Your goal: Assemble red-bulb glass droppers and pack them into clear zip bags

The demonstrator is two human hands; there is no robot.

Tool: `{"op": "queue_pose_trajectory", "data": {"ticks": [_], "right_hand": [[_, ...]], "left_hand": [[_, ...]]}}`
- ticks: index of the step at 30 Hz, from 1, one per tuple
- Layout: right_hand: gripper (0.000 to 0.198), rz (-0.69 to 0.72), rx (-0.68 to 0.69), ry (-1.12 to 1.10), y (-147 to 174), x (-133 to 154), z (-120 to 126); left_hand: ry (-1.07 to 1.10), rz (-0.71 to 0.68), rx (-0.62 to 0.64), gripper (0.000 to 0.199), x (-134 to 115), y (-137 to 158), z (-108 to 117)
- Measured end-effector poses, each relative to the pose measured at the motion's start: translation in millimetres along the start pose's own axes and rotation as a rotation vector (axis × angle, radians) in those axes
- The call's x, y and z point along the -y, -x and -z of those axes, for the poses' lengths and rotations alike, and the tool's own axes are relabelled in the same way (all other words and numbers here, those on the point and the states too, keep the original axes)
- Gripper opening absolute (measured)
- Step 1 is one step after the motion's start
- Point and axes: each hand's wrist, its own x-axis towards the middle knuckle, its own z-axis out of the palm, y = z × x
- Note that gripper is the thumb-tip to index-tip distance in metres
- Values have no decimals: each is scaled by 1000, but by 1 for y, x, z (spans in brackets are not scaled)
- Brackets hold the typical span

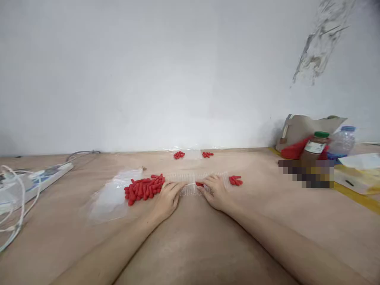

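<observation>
A clear plastic piece with rows of thin upright spikes lies on the table in front of me. My left hand rests on its left part, fingers stretched out toward the middle and the thumb at the near edge. At the middle, my right hand has its fingers curled around a small red peg-like piece, whose end shows at the fingertips. Beside my left hand is a heap of similar red pieces. Several more red pieces lie right of my right hand.
Two small red clusters lie near the wall, one left and one right. Clear plastic bags are at left, beyond them a power strip with white cables. A green-lidded jar, a plastic bottle and a bag stand right.
</observation>
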Motion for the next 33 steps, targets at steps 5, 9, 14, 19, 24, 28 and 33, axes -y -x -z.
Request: {"op": "queue_pose_trajectory", "data": {"ticks": [5,9,14,19,24,28,33], "right_hand": [[19,19,-20,-7,0,-1,0],[17,32,-30,-19,0,-2,0],[16,78,-33,-79,1,-5,-3],[21,119,-41,-244,3,-4,-5],[18,135,-43,-267,4,-5,-5],[16,154,-36,-245,4,-5,-5],[17,167,-14,-216,6,-4,-4]], "left_hand": [[1,-18,-26,37,1,1,0],[7,-9,-12,34,-1,0,1],[-1,2,-20,29,-5,-1,3],[-22,-8,-44,27,-3,0,1],[-20,-33,-31,29,-1,1,1],[14,-51,-32,27,-1,0,2],[27,-70,-17,27,-2,0,3]]}}
